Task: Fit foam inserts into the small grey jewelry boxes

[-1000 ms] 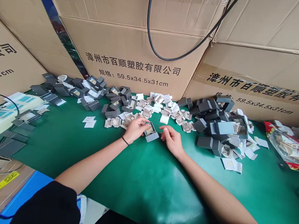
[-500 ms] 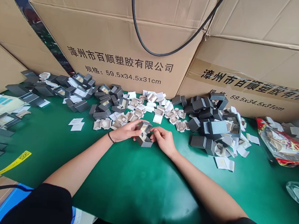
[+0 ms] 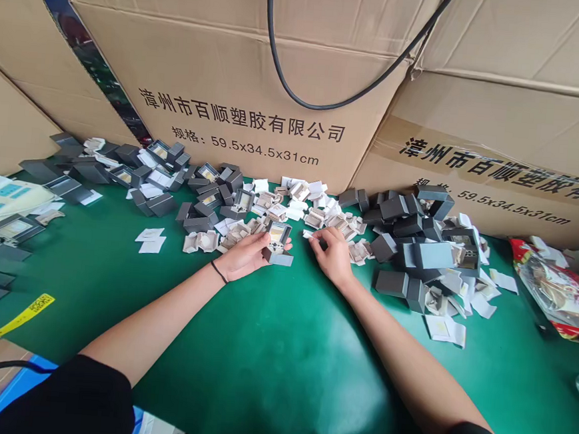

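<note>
A small dark grey box [image 3: 279, 258] with its lid folded open rests in my left hand [image 3: 247, 256]. The fingers wrap around its side, and a pale insert shows inside the frame. To the right of it, my right hand [image 3: 334, 255] is at the edge of the loose inserts, its fingers bent in a pinch. A small white card insert [image 3: 307, 234] shows at its fingertips; how firmly it is gripped is partly hidden. Just beyond both hands lies a heap of white and beige card inserts [image 3: 270, 205].
Grey boxes are piled at left [image 3: 93, 169] and right [image 3: 408, 236]. White slips [image 3: 151, 247] lie on the green table [image 3: 258, 362]. Large cardboard cartons [image 3: 241, 66] stand behind, under a hanging black cable [image 3: 318, 106]. A red plastic bag [image 3: 559, 288] lies far right.
My right hand has left the box and moved forward and right to the white insert. My left hand has carried the box slightly forward, tilting it. The view has shifted a little.
</note>
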`<action>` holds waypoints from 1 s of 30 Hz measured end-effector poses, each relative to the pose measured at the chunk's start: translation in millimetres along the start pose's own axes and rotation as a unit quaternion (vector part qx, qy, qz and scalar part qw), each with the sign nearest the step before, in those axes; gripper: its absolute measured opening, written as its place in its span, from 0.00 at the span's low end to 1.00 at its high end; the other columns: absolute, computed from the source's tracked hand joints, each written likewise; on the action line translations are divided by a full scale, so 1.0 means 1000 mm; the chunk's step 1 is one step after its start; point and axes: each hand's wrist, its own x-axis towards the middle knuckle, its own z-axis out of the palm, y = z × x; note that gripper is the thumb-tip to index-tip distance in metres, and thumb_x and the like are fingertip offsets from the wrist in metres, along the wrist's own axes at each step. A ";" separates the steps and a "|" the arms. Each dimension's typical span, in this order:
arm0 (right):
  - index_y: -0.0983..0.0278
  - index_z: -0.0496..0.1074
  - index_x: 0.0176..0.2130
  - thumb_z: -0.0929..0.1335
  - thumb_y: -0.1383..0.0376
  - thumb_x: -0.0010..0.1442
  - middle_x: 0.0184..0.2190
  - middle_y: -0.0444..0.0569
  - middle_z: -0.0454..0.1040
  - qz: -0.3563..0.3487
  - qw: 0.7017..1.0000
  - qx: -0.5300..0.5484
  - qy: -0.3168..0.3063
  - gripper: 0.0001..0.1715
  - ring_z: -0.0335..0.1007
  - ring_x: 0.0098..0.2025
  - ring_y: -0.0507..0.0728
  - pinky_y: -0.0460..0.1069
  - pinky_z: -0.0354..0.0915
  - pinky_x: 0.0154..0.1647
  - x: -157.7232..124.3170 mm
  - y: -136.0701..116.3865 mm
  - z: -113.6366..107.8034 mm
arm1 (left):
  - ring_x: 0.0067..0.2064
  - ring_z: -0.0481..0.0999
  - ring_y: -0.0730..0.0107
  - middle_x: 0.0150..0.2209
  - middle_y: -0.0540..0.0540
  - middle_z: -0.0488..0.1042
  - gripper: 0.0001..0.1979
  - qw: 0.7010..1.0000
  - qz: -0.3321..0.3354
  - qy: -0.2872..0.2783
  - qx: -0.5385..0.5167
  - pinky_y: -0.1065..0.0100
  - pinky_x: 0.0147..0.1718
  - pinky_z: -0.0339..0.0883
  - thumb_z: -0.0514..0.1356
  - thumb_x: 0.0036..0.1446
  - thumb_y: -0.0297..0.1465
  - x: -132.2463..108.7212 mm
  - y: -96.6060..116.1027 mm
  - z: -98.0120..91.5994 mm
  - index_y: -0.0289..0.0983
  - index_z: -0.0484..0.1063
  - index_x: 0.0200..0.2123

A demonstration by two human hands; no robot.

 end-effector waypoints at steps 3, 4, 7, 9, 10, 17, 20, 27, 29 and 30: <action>0.64 0.71 0.32 0.62 0.53 0.59 0.26 0.46 0.70 0.098 0.985 0.145 -0.004 0.19 0.62 0.27 0.53 0.47 0.60 0.29 -0.007 -0.011 0.002 | 0.58 0.66 0.54 0.51 0.40 0.72 0.24 1.000 0.025 0.015 -0.004 0.54 0.55 0.59 0.59 0.54 0.45 0.000 -0.005 0.005 0.39 0.69 0.51; 0.64 0.71 0.32 0.62 0.51 0.59 0.25 0.45 0.70 0.118 0.977 0.178 -0.014 0.20 0.61 0.25 0.52 0.46 0.59 0.27 -0.009 -0.014 0.003 | 0.57 0.66 0.53 0.50 0.40 0.73 0.25 0.999 0.032 0.019 -0.005 0.55 0.54 0.59 0.60 0.53 0.46 0.000 -0.006 0.007 0.39 0.70 0.50; 0.65 0.73 0.33 0.61 0.49 0.59 0.25 0.45 0.71 0.123 0.969 0.212 -0.032 0.23 0.61 0.25 0.52 0.46 0.57 0.26 -0.015 -0.021 0.007 | 0.56 0.67 0.53 0.49 0.40 0.74 0.26 0.999 0.037 0.033 -0.014 0.57 0.54 0.60 0.61 0.51 0.47 0.000 -0.010 0.013 0.38 0.70 0.49; 0.65 0.74 0.34 0.61 0.49 0.60 0.25 0.46 0.71 0.115 0.969 0.216 -0.040 0.24 0.62 0.26 0.52 0.46 0.57 0.26 -0.018 -0.021 0.009 | 0.55 0.68 0.54 0.48 0.42 0.74 0.25 0.997 0.040 0.052 -0.026 0.57 0.53 0.61 0.61 0.51 0.46 0.000 -0.010 0.015 0.39 0.70 0.49; 0.65 0.74 0.35 0.60 0.49 0.60 0.26 0.46 0.71 0.113 0.968 0.221 -0.041 0.24 0.63 0.27 0.52 0.46 0.57 0.26 -0.018 -0.020 0.009 | 0.55 0.68 0.54 0.48 0.43 0.74 0.24 0.997 0.043 0.061 -0.029 0.57 0.53 0.61 0.61 0.51 0.46 0.001 -0.010 0.016 0.40 0.70 0.49; 0.64 0.75 0.36 0.61 0.52 0.60 0.30 0.45 0.74 0.116 0.961 0.249 -0.023 0.21 0.65 0.29 0.52 0.46 0.60 0.30 -0.017 -0.016 0.009 | 0.52 0.71 0.58 0.47 0.47 0.74 0.20 0.998 0.011 0.034 -0.044 0.55 0.53 0.62 0.60 0.52 0.46 -0.002 -0.004 0.018 0.43 0.72 0.46; 0.64 0.75 0.36 0.62 0.54 0.60 0.32 0.45 0.74 0.106 0.968 0.228 -0.019 0.19 0.64 0.29 0.52 0.46 0.59 0.30 -0.018 -0.018 0.009 | 0.52 0.71 0.57 0.47 0.46 0.75 0.21 0.999 0.006 0.028 -0.045 0.54 0.53 0.61 0.61 0.51 0.45 -0.004 -0.003 0.019 0.42 0.71 0.46; 0.63 0.70 0.42 0.60 0.55 0.62 0.29 0.45 0.72 0.078 0.976 0.202 -0.010 0.17 0.62 0.27 0.51 0.46 0.60 0.28 -0.021 -0.023 0.007 | 0.42 0.75 0.63 0.42 0.43 0.77 0.24 1.000 0.015 0.013 -0.019 0.66 0.41 0.67 0.62 0.51 0.44 -0.004 -0.005 0.018 0.37 0.71 0.48; 0.62 0.70 0.40 0.61 0.56 0.63 0.33 0.47 0.72 0.045 0.986 0.161 0.023 0.15 0.63 0.30 0.52 0.47 0.61 0.31 -0.022 -0.026 0.005 | 0.37 0.76 0.67 0.39 0.45 0.78 0.22 0.999 0.029 0.023 -0.025 0.70 0.36 0.67 0.62 0.52 0.43 -0.003 -0.006 0.019 0.37 0.72 0.47; 0.62 0.69 0.38 0.61 0.57 0.62 0.35 0.48 0.72 0.020 0.990 0.135 0.041 0.14 0.63 0.32 0.53 0.48 0.62 0.33 -0.023 -0.028 0.003 | 0.36 0.75 0.68 0.38 0.45 0.78 0.21 0.999 0.038 0.030 -0.025 0.70 0.35 0.66 0.63 0.51 0.43 -0.003 -0.006 0.020 0.37 0.73 0.45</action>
